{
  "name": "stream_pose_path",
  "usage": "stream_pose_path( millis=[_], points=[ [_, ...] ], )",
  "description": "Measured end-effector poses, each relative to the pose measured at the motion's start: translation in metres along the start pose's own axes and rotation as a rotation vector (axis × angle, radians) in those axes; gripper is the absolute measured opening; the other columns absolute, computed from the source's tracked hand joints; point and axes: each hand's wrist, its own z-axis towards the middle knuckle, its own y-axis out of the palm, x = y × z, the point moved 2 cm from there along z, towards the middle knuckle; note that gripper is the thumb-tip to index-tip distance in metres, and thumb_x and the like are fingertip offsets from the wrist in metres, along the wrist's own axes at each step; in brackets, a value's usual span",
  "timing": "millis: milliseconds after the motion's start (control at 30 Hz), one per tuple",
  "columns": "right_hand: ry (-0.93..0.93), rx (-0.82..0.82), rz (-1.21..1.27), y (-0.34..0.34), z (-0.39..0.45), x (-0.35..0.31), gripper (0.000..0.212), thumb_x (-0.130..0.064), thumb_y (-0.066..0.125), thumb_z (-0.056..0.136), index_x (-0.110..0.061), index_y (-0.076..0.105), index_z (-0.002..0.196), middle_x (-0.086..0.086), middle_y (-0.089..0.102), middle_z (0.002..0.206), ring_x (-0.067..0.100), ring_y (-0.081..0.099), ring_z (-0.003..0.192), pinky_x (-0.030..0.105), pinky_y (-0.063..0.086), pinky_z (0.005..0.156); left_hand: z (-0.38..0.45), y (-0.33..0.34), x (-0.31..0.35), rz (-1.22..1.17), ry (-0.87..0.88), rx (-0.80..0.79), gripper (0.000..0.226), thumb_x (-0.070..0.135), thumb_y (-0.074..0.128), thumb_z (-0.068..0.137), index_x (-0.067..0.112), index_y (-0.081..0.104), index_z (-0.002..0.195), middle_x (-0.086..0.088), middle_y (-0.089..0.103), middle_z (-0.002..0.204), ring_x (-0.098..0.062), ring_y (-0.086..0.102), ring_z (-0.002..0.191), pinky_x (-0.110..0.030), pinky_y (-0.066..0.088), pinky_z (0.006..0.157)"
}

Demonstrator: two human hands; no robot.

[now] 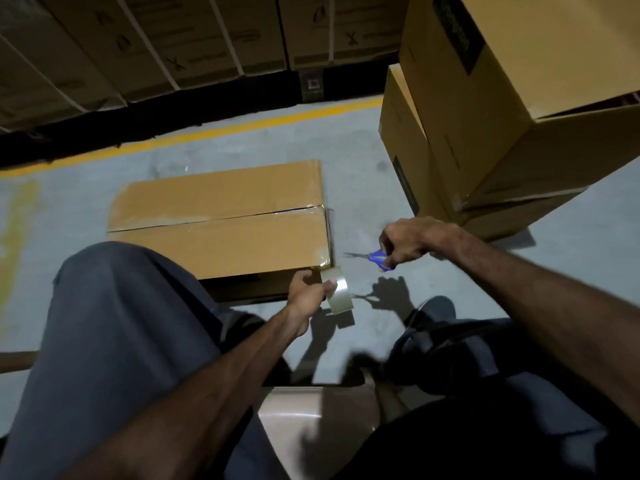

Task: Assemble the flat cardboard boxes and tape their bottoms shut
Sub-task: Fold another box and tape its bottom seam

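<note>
A brown cardboard box (221, 220) lies on the grey floor in front of me, its two flaps closed with clear tape along the middle seam and down the right side. My left hand (306, 294) grips a roll of clear tape (337, 294) just below the box's near right corner. To the right of the box, my right hand (405, 242) holds blue-handled scissors (375, 259), their blades pointing left toward the box.
Assembled boxes (502, 109) are stacked at the right. A row of strapped cartons (173, 39) lines the back behind a yellow floor line (207, 131). My knee (121, 323) covers the box's near left side. My foot (433, 311) rests on the floor at right.
</note>
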Motion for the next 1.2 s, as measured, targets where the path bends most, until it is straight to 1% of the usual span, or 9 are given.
stream_pose_path(
  millis=[200,267,367,433,567,767,1000,1100,1200],
  points=[
    [-0.013,-0.145,0.217,-0.01,0.03,0.013,0.038,-0.036,0.081,0.091,-0.015,0.051,0.102,0.005,0.057,0.089,0.016,0.049,0.069,0.024,0.043,0.056,0.004,0.028,-0.014,-0.088,0.039,0.105,0.06,0.019,0.082,0.09,0.024,0.043,0.135,-0.003,0.067,0.109,-0.027,0.07,0.104,-0.05,0.06,0.093],
    [-0.032,-0.17,0.216,-0.007,0.042,0.016,0.039,-0.036,0.082,0.091,-0.016,0.05,0.099,0.003,0.056,0.086,0.016,0.051,0.069,0.025,0.046,0.06,0.004,0.031,-0.018,-0.09,0.048,0.097,0.059,0.022,0.081,0.091,0.027,0.043,0.136,-0.004,0.067,0.106,-0.032,0.069,0.109,-0.054,0.057,0.098],
    [-0.022,-0.25,0.174,0.008,0.059,0.024,0.041,-0.044,0.084,0.084,-0.022,0.05,0.093,0.005,0.062,0.091,0.023,0.058,0.076,0.04,0.052,0.076,0.009,0.025,-0.019,-0.069,0.044,0.1,0.056,0.029,0.083,0.086,0.029,0.048,0.129,-0.007,0.069,0.109,-0.036,0.067,0.114,-0.057,0.054,0.101],
    [-0.009,-0.287,0.161,0.016,0.065,0.029,0.039,-0.043,0.084,0.084,-0.024,0.051,0.093,0.005,0.063,0.092,0.024,0.059,0.077,0.038,0.048,0.068,0.012,0.021,-0.019,-0.05,0.037,0.084,0.054,0.029,0.084,0.083,0.031,0.05,0.126,-0.008,0.069,0.115,-0.036,0.067,0.114,-0.058,0.054,0.101],
    [-0.005,-0.316,0.167,0.023,0.071,0.031,0.037,-0.042,0.08,0.086,-0.024,0.05,0.096,0.003,0.062,0.089,0.022,0.057,0.073,0.031,0.038,0.061,0.012,0.019,-0.017,-0.092,0.013,0.062,0.045,0.024,0.08,0.09,0.03,0.051,0.123,-0.011,0.068,0.119,-0.03,0.066,0.097,-0.049,0.056,0.083],
    [-0.013,-0.325,0.227,0.027,0.077,0.029,0.036,-0.047,0.077,0.089,-0.026,0.048,0.096,0.004,0.068,0.103,0.025,0.07,0.095,0.04,0.049,0.086,0.011,0.018,-0.015,-0.187,-0.013,0.027,0.043,0.016,0.075,0.095,0.023,0.05,0.129,-0.012,0.07,0.106,-0.026,0.067,0.078,-0.042,0.055,0.069],
    [-0.026,-0.413,0.271,0.048,0.074,0.031,0.039,-0.054,0.076,0.088,-0.027,0.053,0.102,0.003,0.072,0.11,0.023,0.072,0.1,0.04,0.05,0.087,0.009,0.015,-0.014,-0.162,-0.017,-0.038,0.031,0.014,0.068,0.1,0.016,0.058,0.13,-0.014,0.071,0.121,-0.022,0.069,0.081,-0.036,0.059,0.064],
    [-0.046,-0.45,0.301,0.06,0.073,0.029,0.039,-0.057,0.075,0.088,-0.028,0.052,0.101,0.0,0.073,0.102,0.021,0.07,0.093,0.04,0.05,0.088,0.009,0.017,-0.016,-0.147,-0.031,-0.083,0.021,0.011,0.062,0.102,0.012,0.064,0.123,-0.009,0.073,0.105,-0.016,0.071,0.068,-0.029,0.058,0.057],
    [-0.061,-0.467,0.346,0.068,0.077,0.028,0.038,-0.059,0.074,0.087,-0.03,0.052,0.1,-0.002,0.072,0.096,0.018,0.07,0.085,0.039,0.051,0.088,0.007,0.019,-0.021,-0.199,-0.065,-0.111,0.013,0.014,0.063,0.102,0.015,0.065,0.114,-0.005,0.074,0.092,-0.017,0.07,0.065,-0.031,0.055,0.059]
  ],
)
